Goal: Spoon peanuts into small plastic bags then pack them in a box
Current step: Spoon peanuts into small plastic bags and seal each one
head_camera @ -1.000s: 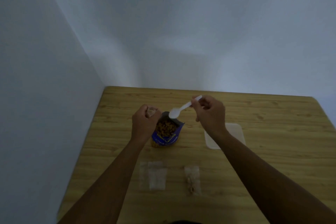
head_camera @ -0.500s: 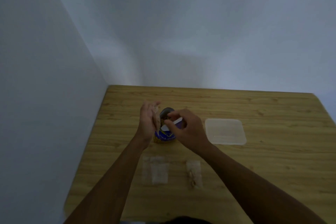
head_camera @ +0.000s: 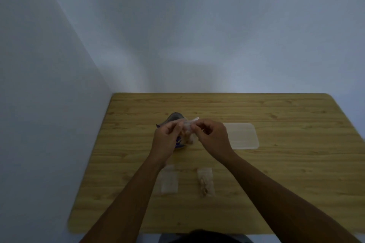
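1. Both hands meet over the middle of the wooden table. The left hand and the right hand each pinch the top edge of a small clear bag between thumb and fingertips, fingers curled in close.
2. That bag hangs between the hands with a pale clump of peanuts low inside it; the picture is too blurred to tell whether its mouth is open or sealed.
3. Behind the hands stands the blue peanut packet, mostly hidden by the left hand and the held bag. Only its dark open top and a strip of its blue front show.
4. Just beyond the right hand lies a flat, translucent plastic box, apart from the packet.
5. Nearer the person, two more small bags lie flat on the wood, side by side but not touching: an empty bag, partly overlapped by the left forearm, and a filled bag to its right.
6. The table sits pushed into a corner of plain, pale walls, in dim light.
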